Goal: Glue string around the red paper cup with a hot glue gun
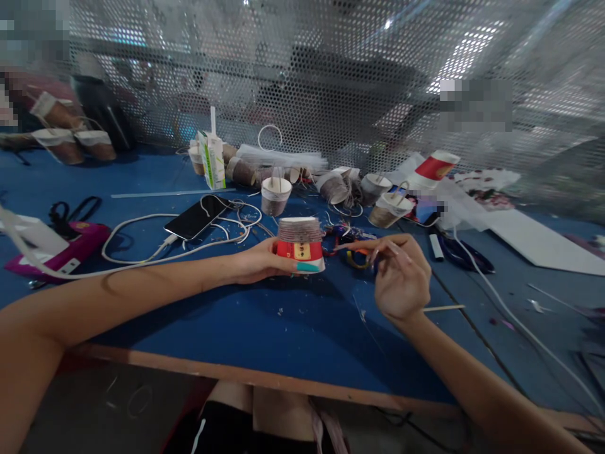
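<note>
My left hand (265, 260) is closed round the lower part of a red paper cup (302, 247), the thumb lying across its front. The cup is upside down, narrow end up, and grey-brown cord (299, 231) is wound in rows round its upper half. To the right of it, my right hand (404, 274) hovers with the index finger stretched toward the cup and the other fingers loosely bent. Nothing shows in that hand. Behind its fingers lies a tool with yellow and orange handles (358, 258), partly hidden.
Cord-wrapped cups (276, 195) stand behind, beside a drink carton (212, 161). A phone (198, 216) with a white cable and a purple glue gun (61, 249) lie left. Blue-handled pliers (466, 252) and a red cup (437, 169) are right. Perforated metal screen (307, 75) closes the back.
</note>
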{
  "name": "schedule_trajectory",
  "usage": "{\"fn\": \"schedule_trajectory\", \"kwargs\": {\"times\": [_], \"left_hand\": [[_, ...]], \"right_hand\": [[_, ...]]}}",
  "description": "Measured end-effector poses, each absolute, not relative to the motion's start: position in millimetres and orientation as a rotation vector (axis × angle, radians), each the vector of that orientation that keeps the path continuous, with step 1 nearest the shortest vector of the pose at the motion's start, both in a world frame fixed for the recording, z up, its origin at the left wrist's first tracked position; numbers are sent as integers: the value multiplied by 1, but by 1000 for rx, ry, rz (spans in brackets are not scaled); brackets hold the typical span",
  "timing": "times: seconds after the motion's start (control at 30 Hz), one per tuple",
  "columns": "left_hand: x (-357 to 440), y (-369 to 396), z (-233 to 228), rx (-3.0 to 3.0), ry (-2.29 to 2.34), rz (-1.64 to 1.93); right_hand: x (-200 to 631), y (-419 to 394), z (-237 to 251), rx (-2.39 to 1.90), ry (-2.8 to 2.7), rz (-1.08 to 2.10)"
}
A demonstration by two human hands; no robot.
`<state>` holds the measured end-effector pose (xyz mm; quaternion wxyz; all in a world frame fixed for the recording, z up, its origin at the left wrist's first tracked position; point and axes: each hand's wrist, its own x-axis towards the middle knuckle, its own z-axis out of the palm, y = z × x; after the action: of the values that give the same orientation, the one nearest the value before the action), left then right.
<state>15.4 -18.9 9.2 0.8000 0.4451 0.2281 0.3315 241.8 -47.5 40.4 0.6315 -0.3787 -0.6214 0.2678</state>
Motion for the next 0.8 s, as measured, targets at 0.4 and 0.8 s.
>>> {"fn": "schedule_trajectory", "kwargs": {"times": [0.4,0.8], "left_hand": [[15,-19,7,930,408,753],[16,-21,9,990,410,777]], "right_hand": [[243,-65,33,-835,-2051,879],[236,-70,41,-728,-2071,1077]]}}
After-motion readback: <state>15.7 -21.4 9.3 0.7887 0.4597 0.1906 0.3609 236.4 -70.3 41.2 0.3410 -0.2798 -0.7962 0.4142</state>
